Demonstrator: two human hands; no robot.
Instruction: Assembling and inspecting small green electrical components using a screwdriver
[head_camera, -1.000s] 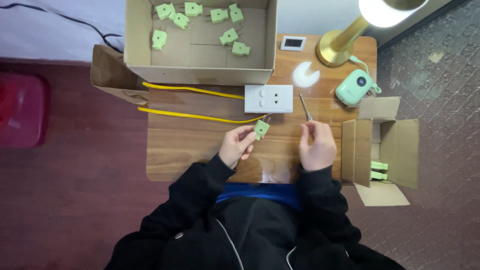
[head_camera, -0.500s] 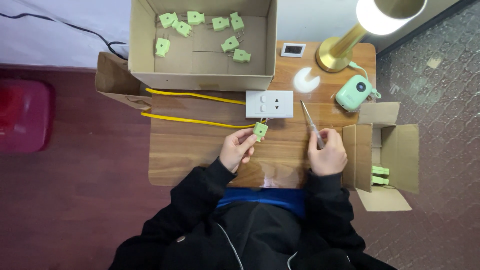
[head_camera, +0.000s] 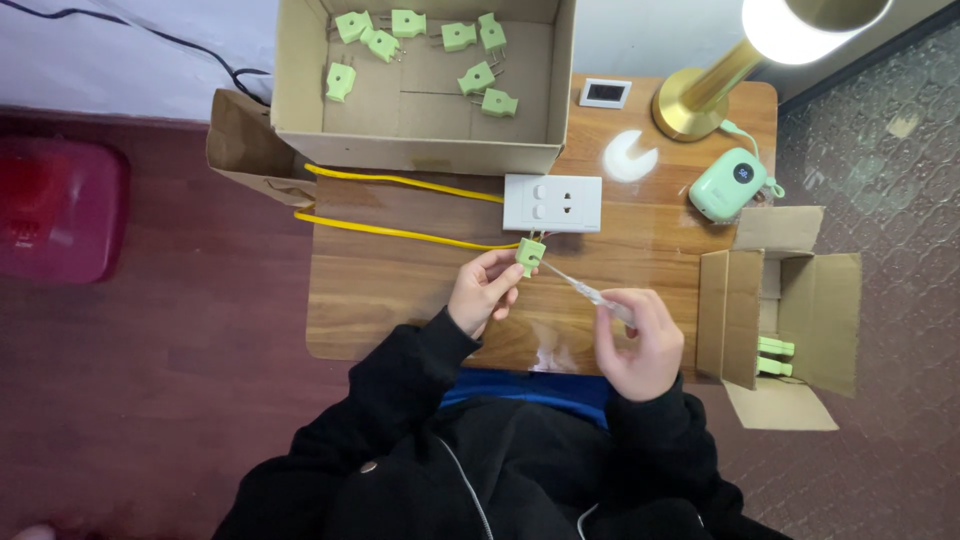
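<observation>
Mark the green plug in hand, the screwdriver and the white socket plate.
green plug (head_camera: 530, 255), head view, on its green body, pinched by the left hand.
screwdriver (head_camera: 590, 293), head view, on the clear handle above the right hand.
white socket plate (head_camera: 552, 203), head view, on its flat front face.

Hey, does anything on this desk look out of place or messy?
Nothing looks damaged or spilled. The green plugs lie scattered at odd angles in the big cardboard box, and that box overhangs the wooden table at the back.

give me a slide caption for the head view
Left hand holds a green plug while right hand points a slim screwdriver at it.
</observation>
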